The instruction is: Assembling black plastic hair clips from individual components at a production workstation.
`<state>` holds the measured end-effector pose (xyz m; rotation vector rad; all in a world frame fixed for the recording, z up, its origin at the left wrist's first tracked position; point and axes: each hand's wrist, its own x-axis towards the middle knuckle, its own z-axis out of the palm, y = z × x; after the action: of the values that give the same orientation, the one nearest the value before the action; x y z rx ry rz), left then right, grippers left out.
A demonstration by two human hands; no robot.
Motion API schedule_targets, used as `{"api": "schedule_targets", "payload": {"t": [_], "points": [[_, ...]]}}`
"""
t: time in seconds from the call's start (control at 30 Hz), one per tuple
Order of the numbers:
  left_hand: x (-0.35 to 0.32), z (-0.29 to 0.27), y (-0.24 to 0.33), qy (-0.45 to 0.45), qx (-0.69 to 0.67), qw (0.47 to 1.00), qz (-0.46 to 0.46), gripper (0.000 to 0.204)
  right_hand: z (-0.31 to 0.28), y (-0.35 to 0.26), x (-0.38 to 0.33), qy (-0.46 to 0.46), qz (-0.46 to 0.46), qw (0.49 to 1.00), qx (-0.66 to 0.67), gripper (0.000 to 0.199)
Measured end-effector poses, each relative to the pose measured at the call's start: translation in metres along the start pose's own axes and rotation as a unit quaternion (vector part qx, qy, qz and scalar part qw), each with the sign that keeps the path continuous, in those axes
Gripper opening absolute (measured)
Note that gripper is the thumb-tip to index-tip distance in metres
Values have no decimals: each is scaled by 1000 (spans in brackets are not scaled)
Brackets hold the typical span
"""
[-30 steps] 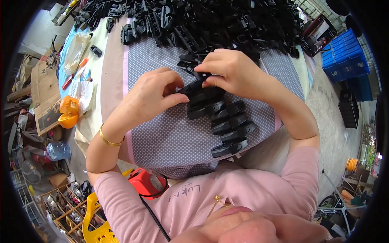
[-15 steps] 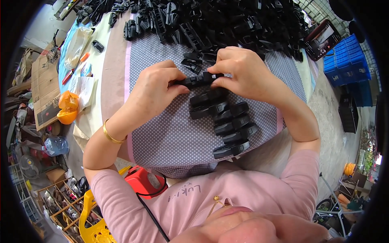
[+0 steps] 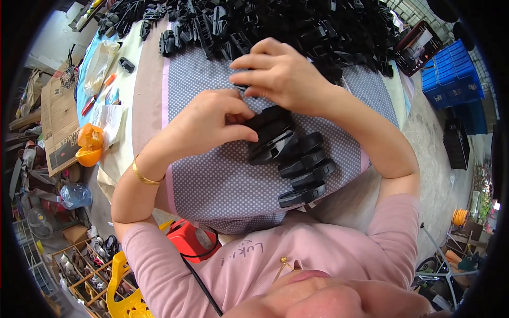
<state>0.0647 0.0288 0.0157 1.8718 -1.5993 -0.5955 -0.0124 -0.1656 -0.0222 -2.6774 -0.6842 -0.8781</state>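
Finger and thumb of my left hand [image 3: 214,116] sit around the left end of a black plastic part [image 3: 273,116], at the top of a staggered row of similar black parts [image 3: 302,167] on the dotted cloth [image 3: 212,185]. My right hand [image 3: 281,77] is above and to the right of the left one, fingers stretched and apart. Its fingertips hover over a small black piece [image 3: 241,87], mostly hidden beneath them. I cannot tell whether they touch it. Beyond lies a large heap of black plastic parts [image 3: 207,26].
At the left of the table lie a peeled orange [image 3: 90,137], a red-handled tool [image 3: 89,105], plastic bags [image 3: 101,66] and a lone black part [image 3: 126,64]. A phone or tablet [image 3: 419,49] stands at the far right, near blue crates [image 3: 453,74]. A red object [image 3: 185,238] is by my lap.
The part held between both hands has come down onto the top of the row. My right hand has let go and moved left and away, its fingers spreading.
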Motion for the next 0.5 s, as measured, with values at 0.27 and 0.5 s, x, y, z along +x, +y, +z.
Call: {"api": "schedule_targets", "payload": {"t": [0.27, 0.5], "points": [[26, 0, -39, 284, 259, 917, 105, 43, -21, -8, -5, -135, 22, 990, -38, 24], [39, 8, -45, 192, 364, 904, 115, 54, -42, -17, -19, -153, 55, 980, -116, 13]]}}
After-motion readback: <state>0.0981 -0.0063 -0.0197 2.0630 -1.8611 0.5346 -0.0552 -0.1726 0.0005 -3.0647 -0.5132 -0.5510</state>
